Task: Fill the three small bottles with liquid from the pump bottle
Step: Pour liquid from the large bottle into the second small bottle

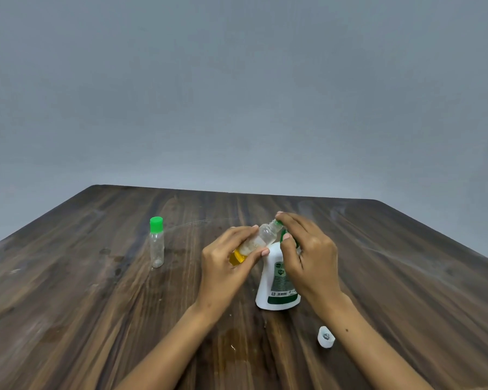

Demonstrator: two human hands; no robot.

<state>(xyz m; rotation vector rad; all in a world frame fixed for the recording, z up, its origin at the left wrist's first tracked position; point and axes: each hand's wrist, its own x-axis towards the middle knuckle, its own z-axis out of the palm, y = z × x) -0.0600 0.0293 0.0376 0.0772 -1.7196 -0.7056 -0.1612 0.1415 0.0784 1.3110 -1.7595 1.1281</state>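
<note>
Left hand (226,266) grasps tilted small bottle (261,239) — right hand (307,249) clasps pump bottle (276,282) mid-table.

Materials and finish, table and bottles

Table (96,291): dark wood grain, smooth, low sheen, faint smears and wipe marks. Pump bottle (276,285): opaque white plastic, slight gloss, printed green label. Small bottle (261,239) above it: clear plastic, yellow liquid inside. Far left, second small bottle (156,246): clear plastic, matt green cap. Loose white plastic cap (326,337) near right of pump bottle.
</note>
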